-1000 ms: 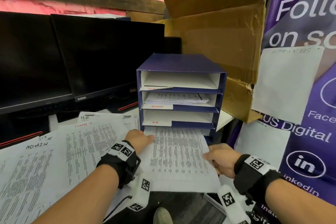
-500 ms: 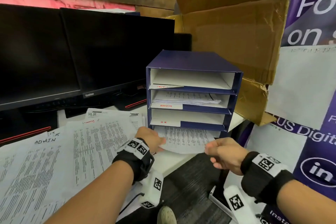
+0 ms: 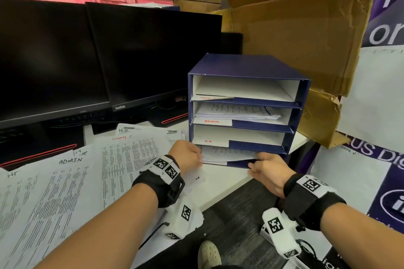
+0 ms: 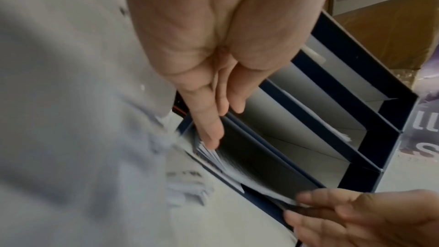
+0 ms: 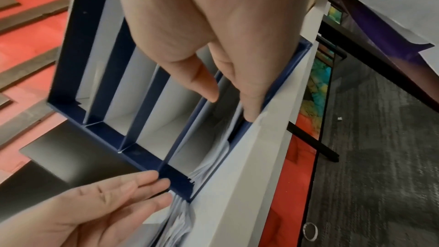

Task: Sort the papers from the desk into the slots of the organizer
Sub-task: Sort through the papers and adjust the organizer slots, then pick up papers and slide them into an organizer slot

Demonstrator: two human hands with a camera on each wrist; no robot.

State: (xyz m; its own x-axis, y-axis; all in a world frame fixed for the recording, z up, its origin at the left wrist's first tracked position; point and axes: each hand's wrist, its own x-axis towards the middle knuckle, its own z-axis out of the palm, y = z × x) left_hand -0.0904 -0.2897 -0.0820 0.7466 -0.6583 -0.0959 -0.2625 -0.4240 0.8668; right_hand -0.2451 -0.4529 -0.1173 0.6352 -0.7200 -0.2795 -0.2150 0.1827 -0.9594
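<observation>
Navy card forms the organizer, a four-slot box standing on the white desk just right of two dark monitors. From the head view, both hands sit at the mouth of the bottom slot, where a sheaf of printed papers lies mostly inside, its near edge at the slot's lip. That view alone shows the slot labels: red writing on the top tab, too small to read, then "ADMIN" with a stack of sheets behind it, then "H.R". It also shows more loose papers fanned over the desk to the left.

The left wrist view shows the left hand with straight fingers pressing the sheaf's left corner, the grip spread flat, not clamped. The right wrist view shows the right hand likewise with extended fingers laid against the papers' right edge at the slot's lower rim, thumb apart above it; nothing is pinched. That view also reveals dark carpet beyond the desk edge, and a cardboard box rises behind the organizer in the head view.
</observation>
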